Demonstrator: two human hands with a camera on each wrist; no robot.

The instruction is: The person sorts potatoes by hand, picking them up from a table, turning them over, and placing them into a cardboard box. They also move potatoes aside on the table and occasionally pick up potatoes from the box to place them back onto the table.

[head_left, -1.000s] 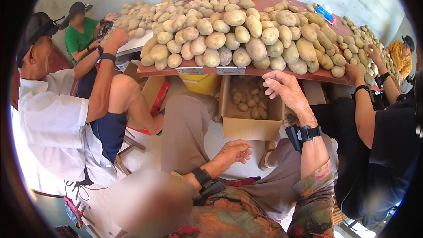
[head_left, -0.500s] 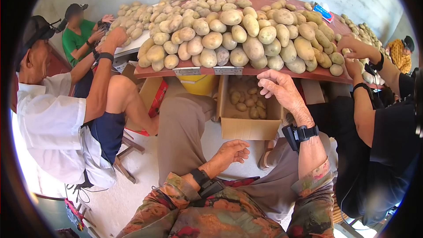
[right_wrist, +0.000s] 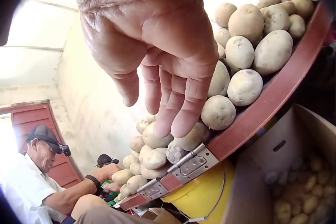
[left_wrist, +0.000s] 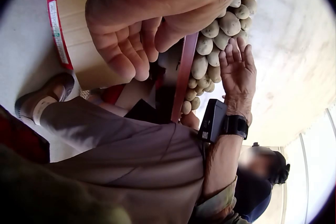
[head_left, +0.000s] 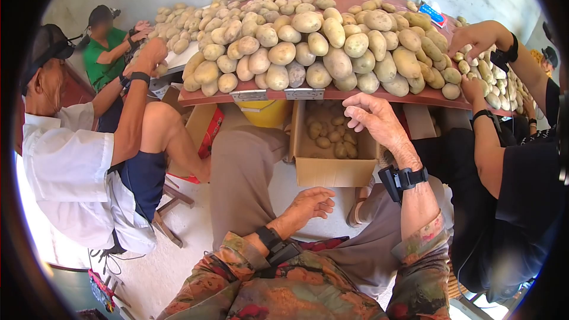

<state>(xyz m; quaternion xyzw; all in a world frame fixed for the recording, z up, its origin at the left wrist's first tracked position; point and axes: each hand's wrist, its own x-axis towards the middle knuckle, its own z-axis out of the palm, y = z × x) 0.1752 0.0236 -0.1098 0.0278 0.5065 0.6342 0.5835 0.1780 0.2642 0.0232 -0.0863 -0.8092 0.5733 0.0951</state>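
A big heap of potatoes [head_left: 338, 62] covers the red-brown table [head_left: 228, 98]. My right hand [head_left: 379, 121] is raised just in front of the table edge, its fingers loosely bent with nothing in them. The right wrist view shows the same hand [right_wrist: 152, 40] with its fingers hanging down in front of the pile. Lower down, over my lap, my left hand [head_left: 305, 207] hovers with relaxed fingers and holds nothing; they droop loosely in the left wrist view [left_wrist: 131, 40] too. Beneath the table edge, close below my right hand, stands an open cardboard box [head_left: 335, 169] with potatoes inside.
A yellow bucket [head_left: 264, 114] stands under the table beside the box. On the left sits a person in a white shirt [head_left: 71, 148], with one in green [head_left: 106, 53] beyond. A dark-clothed person [head_left: 504, 195] sits close at right, a hand among the potatoes.
My two hands stay nearly still. On the right, a neighbouring person's arm has reached over the potatoes at the table's right end. The head view has shifted slightly.
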